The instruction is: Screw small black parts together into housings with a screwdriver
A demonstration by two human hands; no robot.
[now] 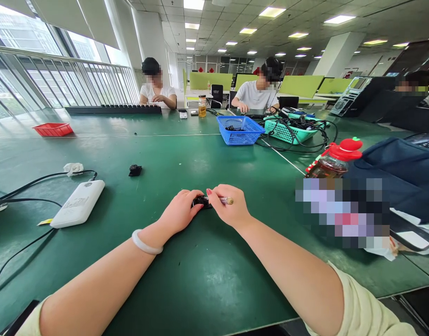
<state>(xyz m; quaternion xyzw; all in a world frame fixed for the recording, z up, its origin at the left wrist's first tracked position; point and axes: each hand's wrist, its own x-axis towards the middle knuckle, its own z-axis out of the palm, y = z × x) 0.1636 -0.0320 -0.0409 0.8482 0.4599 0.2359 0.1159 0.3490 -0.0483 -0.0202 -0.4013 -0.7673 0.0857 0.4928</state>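
My left hand (182,211), with a pale bangle (144,243) on the wrist, is closed on a small black part (201,200) at the middle of the green table. Its fingers press the part against the tabletop and cover much of it. My right hand (230,205) grips a slim pen-like tool (225,200) with a tan rounded end. The tool points left at the black part; its tip is too small to make out. Another small black piece (135,170) lies apart, beyond my left hand.
A white power bank (79,203) with black cables lies left. Ahead stand a red tray (53,129), a blue basket (240,131) and a green basket (287,130) with tangled cables. A red-lidded bottle (331,161) and dark bag (399,172) are right. Two people sit opposite.
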